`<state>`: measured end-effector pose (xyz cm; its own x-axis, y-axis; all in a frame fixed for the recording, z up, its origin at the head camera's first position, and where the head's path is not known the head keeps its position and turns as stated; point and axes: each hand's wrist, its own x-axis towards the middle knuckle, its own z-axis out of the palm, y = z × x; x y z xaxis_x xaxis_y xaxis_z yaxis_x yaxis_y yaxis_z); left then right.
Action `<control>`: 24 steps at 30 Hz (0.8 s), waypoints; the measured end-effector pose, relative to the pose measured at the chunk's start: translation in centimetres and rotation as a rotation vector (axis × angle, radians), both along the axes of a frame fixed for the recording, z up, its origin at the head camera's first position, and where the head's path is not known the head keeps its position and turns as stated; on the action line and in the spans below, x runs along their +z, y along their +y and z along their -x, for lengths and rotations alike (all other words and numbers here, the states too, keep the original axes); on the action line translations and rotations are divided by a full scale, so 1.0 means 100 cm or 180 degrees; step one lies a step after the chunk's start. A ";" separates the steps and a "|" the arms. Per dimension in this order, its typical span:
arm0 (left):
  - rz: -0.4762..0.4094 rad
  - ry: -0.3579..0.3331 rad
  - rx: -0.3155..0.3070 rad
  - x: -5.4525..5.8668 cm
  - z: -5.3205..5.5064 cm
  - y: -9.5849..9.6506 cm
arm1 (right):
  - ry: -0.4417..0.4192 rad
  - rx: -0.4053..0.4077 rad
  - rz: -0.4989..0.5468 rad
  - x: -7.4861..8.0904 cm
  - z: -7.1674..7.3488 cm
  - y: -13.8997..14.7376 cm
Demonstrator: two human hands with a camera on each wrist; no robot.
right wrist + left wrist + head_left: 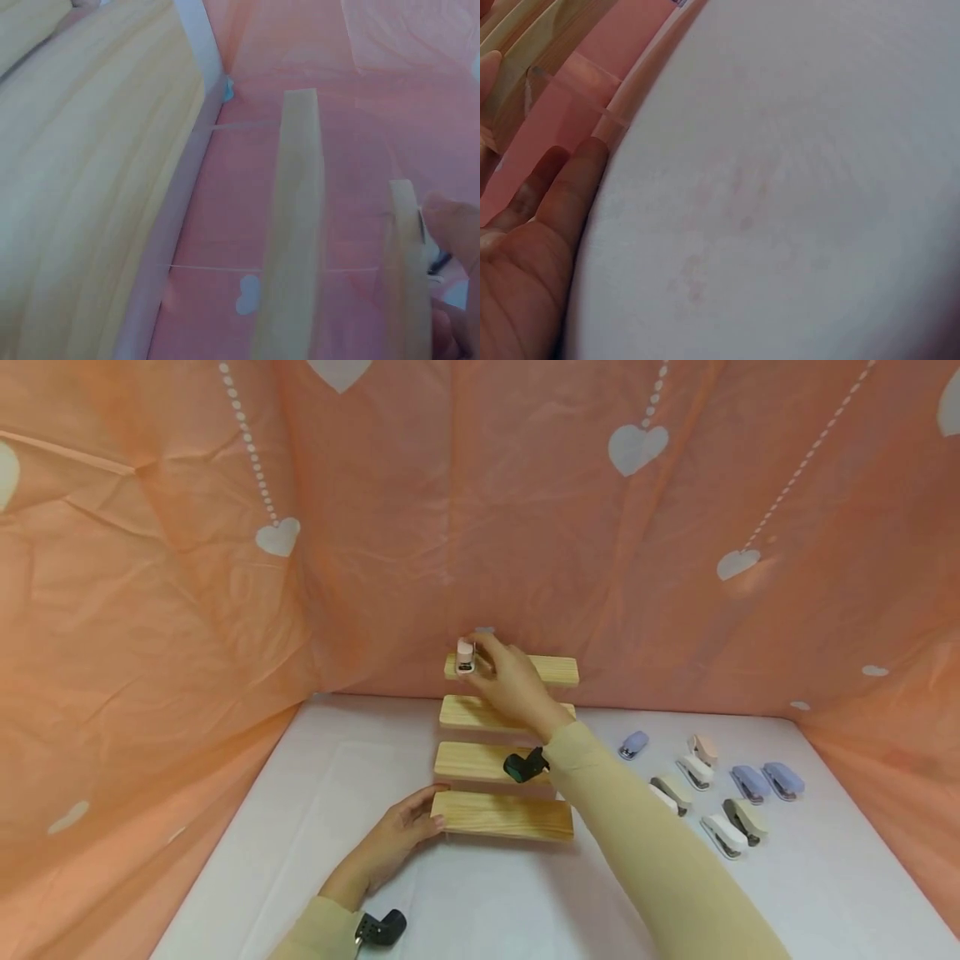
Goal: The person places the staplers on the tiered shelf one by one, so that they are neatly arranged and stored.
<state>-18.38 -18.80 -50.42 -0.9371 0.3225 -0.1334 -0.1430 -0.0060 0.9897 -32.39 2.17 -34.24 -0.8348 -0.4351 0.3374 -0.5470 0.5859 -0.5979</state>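
Observation:
A stand with wooden tiers stands at the middle of the table. My left hand (399,833) grips the left end of its lowest tier (504,815), thumb at the front edge and fingers behind. At the top tier (557,670), my right hand (513,683) pinches a small pale pink stapler (465,657) over the left end, its front facing me. The right wrist view shows fingertips (450,225) right beside a tier's edge, with the stapler mostly hidden. In the left wrist view, the left fingers (574,187) extend below the stand's tiers (525,75).
On the white table (360,760) to the right lie several small staplers: a lone purple one (633,744), a pink one (703,748), a white one (724,835), a grey-green one (746,821) and others. An orange-pink curtain (525,527) with hearts hangs behind.

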 end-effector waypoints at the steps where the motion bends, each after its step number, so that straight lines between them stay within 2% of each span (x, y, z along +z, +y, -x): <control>1: -0.0011 -0.0010 -0.0014 0.000 0.000 0.000 | -0.0039 0.0006 0.0078 0.000 -0.002 0.004; 4: -0.0018 -0.0018 -0.0047 0.000 0.001 0.001 | -0.0144 -0.0013 0.0328 0.001 -0.012 0.020; 8: 0.0019 -0.0015 -0.0059 -0.001 0.002 0.000 | -0.0017 -0.0092 0.0476 0.000 -0.028 0.048; 12: 0.0018 -0.0007 -0.0046 -0.003 0.001 -0.001 | -0.0045 -0.0111 0.0599 -0.009 -0.047 0.080; 15: -0.0016 0.0013 -0.0044 -0.003 0.001 -0.001 | -0.0157 -0.0129 0.0634 -0.024 -0.061 0.105; 24: -0.0127 -0.0069 -0.0033 -0.002 0.000 0.002 | -0.0457 -0.0356 0.0398 -0.078 -0.100 0.170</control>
<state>-18.42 -18.62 -50.66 -0.9307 0.3376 -0.1406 -0.1647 -0.0438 0.9854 -22.37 19.16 -42.04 -0.9189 -0.2992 0.2572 -0.3868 0.5545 -0.7368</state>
